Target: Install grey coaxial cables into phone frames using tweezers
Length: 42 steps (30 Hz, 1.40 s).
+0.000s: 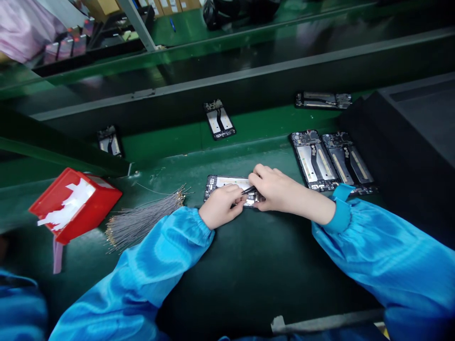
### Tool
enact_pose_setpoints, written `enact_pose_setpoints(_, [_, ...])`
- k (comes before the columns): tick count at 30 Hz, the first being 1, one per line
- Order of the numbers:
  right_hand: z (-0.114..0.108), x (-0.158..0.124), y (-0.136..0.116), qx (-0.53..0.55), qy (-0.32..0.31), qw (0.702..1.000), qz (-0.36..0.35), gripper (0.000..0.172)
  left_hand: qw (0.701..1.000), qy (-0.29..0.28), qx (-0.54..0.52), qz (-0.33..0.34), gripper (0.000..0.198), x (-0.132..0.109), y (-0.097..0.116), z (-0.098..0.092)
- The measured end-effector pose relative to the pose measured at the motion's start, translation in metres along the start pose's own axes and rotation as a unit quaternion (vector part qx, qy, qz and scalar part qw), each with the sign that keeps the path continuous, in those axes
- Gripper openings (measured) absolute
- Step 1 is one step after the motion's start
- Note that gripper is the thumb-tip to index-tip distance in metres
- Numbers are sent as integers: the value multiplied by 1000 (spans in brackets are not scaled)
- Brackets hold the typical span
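Note:
An opened phone (227, 181) lies on its long side in front of me, silver inner plate up. My right hand (275, 189) is closed round dark tweezers (250, 190), reaching over the phone's right part with the tips pointing left. From the other side my left hand (223, 204) rests on the phone's lower edge. Its thumb and forefinger are pinched together beside the tweezer tips; whatever they hold is hidden. Left of this hand lies a bundle of thin grey cables (145, 220) with brass-coloured ends.
Two opened phones, one leftmost (313, 161) and one beside it (350, 161), lie to the right against a black box (408, 123). More opened phones, including one in the middle (219, 119), line the green ledge (170, 142). A red bin (106, 189) with white scraps stands left.

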State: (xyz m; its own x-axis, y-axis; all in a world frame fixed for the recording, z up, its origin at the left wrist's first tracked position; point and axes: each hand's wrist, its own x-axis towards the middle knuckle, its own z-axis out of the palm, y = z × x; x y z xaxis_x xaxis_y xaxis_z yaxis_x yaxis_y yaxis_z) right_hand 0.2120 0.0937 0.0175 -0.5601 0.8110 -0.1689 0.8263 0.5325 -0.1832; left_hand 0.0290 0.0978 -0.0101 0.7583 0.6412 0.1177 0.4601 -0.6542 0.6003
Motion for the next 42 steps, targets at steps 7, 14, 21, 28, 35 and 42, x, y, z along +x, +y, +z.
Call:
enact_pose_setpoints(7, [-10,6,-7,25,-58,997,36,33,995,-55,-70,54,12,-4,-10,-7])
enact_pose_setpoints(14, [-11,13,-3,38,-77,996,40,39,997,-29,-62,48,11,-5,-7,-4])
enact_pose_setpoints(21, [-18,73,29,48,135,984,103,32,998,-37,-24,40,7,-5,-4,-7])
enact_pose_setpoints(28, [-16,150,30,23,175,953,248,65,980,-82,172,55,19,-28,40,4])
enact_pose_setpoints(35, [-25,164,48,35,189,939,284,54,965,-80,246,-44,52,-21,43,16])
enact_pose_setpoints(42, [-38,103,50,3,226,939,259,50,944,20,302,-130,56,32,-3,-4])
